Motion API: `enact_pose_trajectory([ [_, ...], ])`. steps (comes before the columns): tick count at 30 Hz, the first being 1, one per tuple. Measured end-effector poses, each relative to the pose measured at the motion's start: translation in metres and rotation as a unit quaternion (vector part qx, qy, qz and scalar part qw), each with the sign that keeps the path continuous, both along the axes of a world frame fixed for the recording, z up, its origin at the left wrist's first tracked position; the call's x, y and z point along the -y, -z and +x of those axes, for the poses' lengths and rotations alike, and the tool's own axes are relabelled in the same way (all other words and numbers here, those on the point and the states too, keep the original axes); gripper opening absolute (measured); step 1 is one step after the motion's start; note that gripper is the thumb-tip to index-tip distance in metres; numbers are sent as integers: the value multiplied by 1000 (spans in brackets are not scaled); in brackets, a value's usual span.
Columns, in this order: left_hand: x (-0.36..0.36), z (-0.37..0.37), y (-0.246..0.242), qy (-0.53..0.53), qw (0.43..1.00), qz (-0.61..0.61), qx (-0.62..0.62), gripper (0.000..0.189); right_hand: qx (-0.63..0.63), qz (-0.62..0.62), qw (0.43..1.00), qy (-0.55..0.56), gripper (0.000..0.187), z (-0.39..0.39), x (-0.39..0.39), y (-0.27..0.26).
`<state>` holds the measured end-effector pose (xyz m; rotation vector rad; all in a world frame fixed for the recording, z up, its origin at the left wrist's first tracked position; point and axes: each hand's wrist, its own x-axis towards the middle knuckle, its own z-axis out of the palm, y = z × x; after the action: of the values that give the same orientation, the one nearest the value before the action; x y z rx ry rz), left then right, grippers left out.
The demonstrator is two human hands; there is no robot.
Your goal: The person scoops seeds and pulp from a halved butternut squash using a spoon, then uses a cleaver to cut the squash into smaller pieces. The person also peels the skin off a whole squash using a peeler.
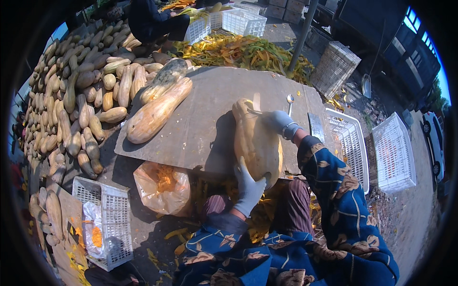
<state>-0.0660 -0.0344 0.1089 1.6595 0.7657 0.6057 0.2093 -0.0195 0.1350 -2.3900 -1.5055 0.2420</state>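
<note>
A large tan squash (252, 143) lies on a board-topped work table (200, 103), its narrow end pointing away from me. My left hand (248, 187), in a pale grey glove, cups the squash's near, wide end. Over its upper right side is my right hand (281, 123), gloved too, closed round a tool whose flat pale end sticks out beyond the fingers; the tool's kind is not clear. A metal spoon (290, 100) and a broad metal blade (316, 127) lie to the right. Two more long squashes (159, 111) rest at the table's left.
A heap of squashes (82, 82) spreads at the left. Peelings (243, 53) are piled beyond the table, near a seated person. White plastic crates (349, 146) stand at the right, another crate (116, 221) at lower left. A plastic bag of orange pulp (162, 186) sits below the table edge.
</note>
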Motion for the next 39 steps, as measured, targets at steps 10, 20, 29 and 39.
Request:
enact_pose_trajectory([
  [10, -109, 39, 18, -42, 999, -15, -19, 71, 13, -91, 995, -31, 33, -29, -35, -30],
  [20, -221, 184, 59, -50, 991, -116, -39, 91, 4, -86, 996, -28, 26, -8, -23, -28],
  [29, -222, 221, 53, -25, 975, -47, -216, 86, 26, -111, 991, -66, 16, -4, -22, -32],
  [39, -221, 221, 41, -38, 974, -27, -224, 80, 32, -87, 992, -84, 21, -21, -5, -50],
])
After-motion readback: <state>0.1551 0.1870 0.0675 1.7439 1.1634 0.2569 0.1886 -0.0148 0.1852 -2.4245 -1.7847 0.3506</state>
